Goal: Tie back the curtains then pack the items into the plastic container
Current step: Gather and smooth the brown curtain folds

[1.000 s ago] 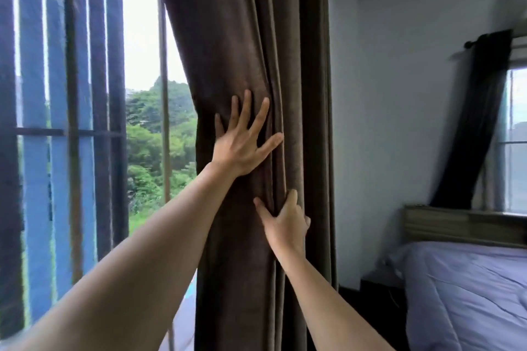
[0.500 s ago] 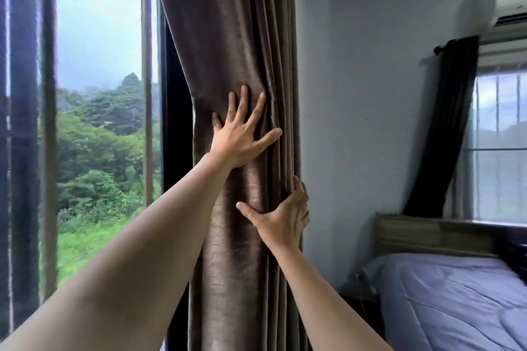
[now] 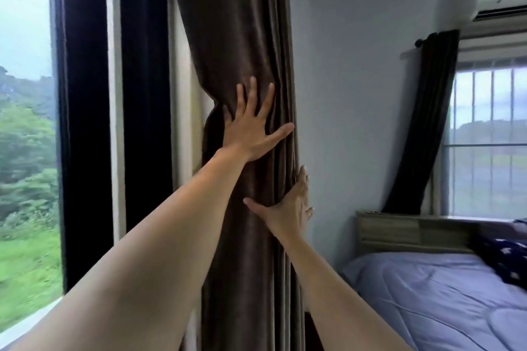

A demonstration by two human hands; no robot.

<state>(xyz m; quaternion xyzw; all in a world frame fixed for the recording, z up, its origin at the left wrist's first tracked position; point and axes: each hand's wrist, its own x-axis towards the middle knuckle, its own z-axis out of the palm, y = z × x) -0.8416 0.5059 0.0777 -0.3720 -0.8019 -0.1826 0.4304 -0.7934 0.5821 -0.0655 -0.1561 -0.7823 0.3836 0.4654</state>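
Head view, the only one here: the brown curtain (image 3: 242,37) is bunched into a column between the window frame (image 3: 115,122) and the wall. The person's left hand (image 3: 251,128) lies flat on it, fingers spread, pressing the folds. Lower down, the right hand (image 3: 291,208) has its thumb splayed on the front and its fingers straight along the bunch's right edge, so neither hand is clamped on anything. There's no tie-back band or plastic container in sight. Looks like the gathering is done, but the tying and packing aren't yet.

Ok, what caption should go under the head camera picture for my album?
Left hand and right hand press the gathered curtain beside the window, bed at right.
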